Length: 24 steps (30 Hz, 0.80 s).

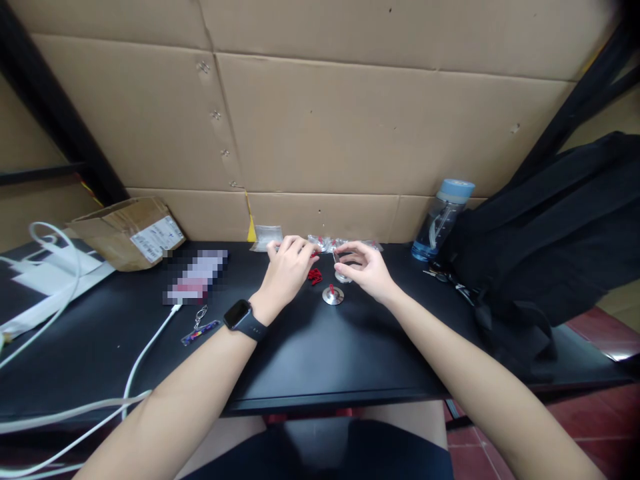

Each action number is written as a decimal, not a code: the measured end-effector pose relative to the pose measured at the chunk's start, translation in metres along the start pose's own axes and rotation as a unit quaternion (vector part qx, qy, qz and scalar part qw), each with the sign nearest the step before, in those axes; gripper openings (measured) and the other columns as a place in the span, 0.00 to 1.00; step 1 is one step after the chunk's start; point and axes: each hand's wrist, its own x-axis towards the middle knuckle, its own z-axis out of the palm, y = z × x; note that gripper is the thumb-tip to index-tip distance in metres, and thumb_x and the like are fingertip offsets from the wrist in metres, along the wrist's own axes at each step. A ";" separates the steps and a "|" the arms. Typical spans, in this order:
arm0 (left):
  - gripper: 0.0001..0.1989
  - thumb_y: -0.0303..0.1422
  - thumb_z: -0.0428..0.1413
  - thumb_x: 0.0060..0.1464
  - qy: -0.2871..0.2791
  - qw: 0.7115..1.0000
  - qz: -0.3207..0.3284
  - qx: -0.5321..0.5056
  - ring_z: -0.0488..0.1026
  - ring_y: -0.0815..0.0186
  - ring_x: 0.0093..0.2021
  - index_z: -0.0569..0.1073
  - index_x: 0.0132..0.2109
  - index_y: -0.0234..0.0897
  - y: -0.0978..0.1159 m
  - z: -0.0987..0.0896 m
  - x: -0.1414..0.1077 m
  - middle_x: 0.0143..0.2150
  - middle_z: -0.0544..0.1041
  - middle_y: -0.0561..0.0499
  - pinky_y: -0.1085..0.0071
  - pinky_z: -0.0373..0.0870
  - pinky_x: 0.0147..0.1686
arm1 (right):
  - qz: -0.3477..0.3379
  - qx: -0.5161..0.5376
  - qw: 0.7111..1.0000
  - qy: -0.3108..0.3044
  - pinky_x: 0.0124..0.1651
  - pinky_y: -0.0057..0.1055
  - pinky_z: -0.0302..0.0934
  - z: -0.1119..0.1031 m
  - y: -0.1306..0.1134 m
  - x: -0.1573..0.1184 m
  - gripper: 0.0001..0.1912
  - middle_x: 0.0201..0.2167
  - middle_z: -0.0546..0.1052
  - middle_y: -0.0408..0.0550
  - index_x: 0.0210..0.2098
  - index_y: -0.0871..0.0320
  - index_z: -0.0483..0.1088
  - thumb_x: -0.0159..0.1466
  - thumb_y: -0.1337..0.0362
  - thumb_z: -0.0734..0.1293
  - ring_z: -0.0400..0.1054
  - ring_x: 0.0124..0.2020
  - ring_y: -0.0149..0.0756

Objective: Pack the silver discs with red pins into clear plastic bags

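Observation:
My right hand [367, 267] pinches a thin shiny metal disc [336, 257] between thumb and fingers, held edge-on. Under it, more round metal discs [343, 276] lie on the black table, partly covered by the hand. My left hand [291, 263], back up and fingers bent, has a bit of a small red piece [315, 254] showing at its fingertips. Just below those fingers is a little heap of red pieces [315, 276]. Closer to me rests a shiny round metal disc with a red piece [333, 293] at its centre.
Clear plastic bags [269, 237] lie along the cardboard wall [320, 127]. To the left are a phone [197, 277] on a white cable, a keychain [201, 331] and a brown paper bag [127, 233]. A water bottle [440, 220] and black backpack [555, 247] stand right.

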 end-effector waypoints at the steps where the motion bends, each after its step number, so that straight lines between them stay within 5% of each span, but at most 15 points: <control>1: 0.11 0.34 0.49 0.70 0.002 1.000 -0.007 -0.007 0.66 0.50 0.58 0.74 0.52 0.41 0.000 0.001 0.000 0.52 0.78 0.42 0.51 0.51 0.55 | -0.001 0.005 1.000 0.001 0.44 0.37 0.76 0.000 -0.001 0.000 0.21 0.48 0.78 0.50 0.45 0.54 0.74 0.55 0.56 0.78 0.76 0.44 0.40; 11: 0.08 0.37 0.51 0.68 -0.023 0.971 -0.086 -0.220 0.73 0.59 0.49 0.73 0.43 0.41 0.009 0.000 0.004 0.46 0.78 0.49 0.63 0.63 0.48 | -0.021 0.047 0.999 -0.011 0.46 0.36 0.75 0.003 -0.007 -0.001 0.24 0.49 0.77 0.50 0.45 0.54 0.73 0.53 0.55 0.79 0.76 0.46 0.41; 24: 0.08 0.35 0.51 0.67 0.027 0.976 -0.083 -0.200 0.67 0.55 0.58 0.74 0.43 0.41 0.026 -0.002 0.000 0.54 0.71 0.46 0.56 0.59 0.57 | -0.097 0.029 0.995 -0.008 0.50 0.39 0.73 0.011 -0.014 -0.008 0.24 0.52 0.77 0.52 0.47 0.52 0.73 0.54 0.58 0.79 0.74 0.53 0.44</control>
